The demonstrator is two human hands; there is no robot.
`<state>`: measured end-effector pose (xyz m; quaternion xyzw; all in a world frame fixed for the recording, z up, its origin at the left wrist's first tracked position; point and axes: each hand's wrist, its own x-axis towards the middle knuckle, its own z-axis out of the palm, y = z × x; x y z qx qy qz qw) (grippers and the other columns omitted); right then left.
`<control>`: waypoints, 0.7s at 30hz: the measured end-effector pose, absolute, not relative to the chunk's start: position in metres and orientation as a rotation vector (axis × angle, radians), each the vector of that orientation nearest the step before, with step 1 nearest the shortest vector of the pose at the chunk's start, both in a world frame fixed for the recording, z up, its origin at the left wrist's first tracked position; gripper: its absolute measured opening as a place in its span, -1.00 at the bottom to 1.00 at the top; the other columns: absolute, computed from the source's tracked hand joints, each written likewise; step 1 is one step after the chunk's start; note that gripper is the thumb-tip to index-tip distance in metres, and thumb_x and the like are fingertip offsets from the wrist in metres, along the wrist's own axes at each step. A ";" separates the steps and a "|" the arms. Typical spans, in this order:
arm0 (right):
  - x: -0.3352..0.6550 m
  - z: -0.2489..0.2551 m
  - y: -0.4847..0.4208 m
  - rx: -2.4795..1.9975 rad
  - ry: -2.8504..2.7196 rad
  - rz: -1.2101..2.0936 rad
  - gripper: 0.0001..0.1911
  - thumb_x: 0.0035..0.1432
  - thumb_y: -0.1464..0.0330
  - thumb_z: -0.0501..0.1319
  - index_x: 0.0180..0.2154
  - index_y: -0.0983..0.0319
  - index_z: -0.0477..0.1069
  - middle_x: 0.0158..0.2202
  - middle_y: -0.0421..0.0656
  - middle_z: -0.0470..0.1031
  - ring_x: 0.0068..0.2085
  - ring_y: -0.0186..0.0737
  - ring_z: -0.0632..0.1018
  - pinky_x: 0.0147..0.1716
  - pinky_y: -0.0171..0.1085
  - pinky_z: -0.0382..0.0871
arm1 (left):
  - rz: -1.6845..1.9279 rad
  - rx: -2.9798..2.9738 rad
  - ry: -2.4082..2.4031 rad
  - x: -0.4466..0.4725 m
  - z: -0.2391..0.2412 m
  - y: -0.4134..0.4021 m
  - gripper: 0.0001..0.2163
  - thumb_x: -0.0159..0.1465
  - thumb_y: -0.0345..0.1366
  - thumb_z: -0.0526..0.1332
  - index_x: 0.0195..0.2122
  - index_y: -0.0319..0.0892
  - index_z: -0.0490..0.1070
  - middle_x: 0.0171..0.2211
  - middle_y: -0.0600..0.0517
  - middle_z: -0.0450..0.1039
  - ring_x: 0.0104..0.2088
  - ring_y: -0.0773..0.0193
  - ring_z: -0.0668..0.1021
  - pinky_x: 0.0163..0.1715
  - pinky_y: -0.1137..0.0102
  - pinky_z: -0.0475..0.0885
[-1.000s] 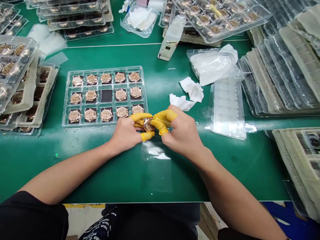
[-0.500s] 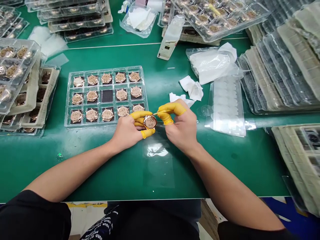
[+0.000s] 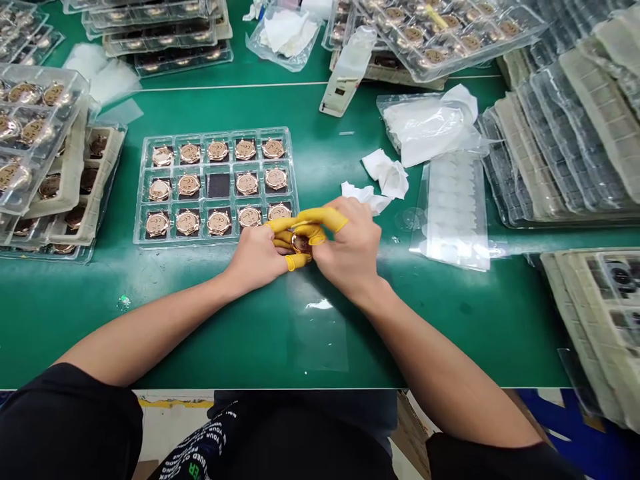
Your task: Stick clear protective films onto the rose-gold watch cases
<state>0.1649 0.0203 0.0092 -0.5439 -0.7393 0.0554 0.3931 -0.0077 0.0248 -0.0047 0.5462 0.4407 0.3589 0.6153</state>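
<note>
My left hand, with yellow finger cots on its fingertips, is closed around a rose-gold watch case by its edge. My right hand, also in yellow finger cots, has its bent fingers over the face of that case and covers much of it. Whatever its fingertips pinch is hidden. Left of the hands lies a clear plastic tray with rose-gold watch cases in its compartments, their marked backs facing up. One compartment in the middle row shows only a dark pad.
Stacked trays of watches stand at the left, more trays at the back. Stacked plastic trays fill the right. Crumpled white wipes, a plastic bottle and a clear bag of white material lie beyond my right hand.
My right hand has moved left and closed in over the watch case, which shows less now. My left hand still holds the case. The whole view has shifted slightly.
</note>
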 end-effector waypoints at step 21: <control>0.146 0.061 0.069 -1.379 -1.574 0.910 -0.86 0.14 0.30 0.36 -0.23 0.17 0.63 -0.31 -0.16 0.61 -0.25 -0.14 0.60 -0.17 -0.07 0.51 | 0.774 1.352 0.970 -0.006 -0.006 0.025 -0.58 0.12 -0.34 0.50 0.02 -0.23 0.57 -0.25 -0.04 0.73 -0.26 0.24 0.75 -0.05 0.30 0.69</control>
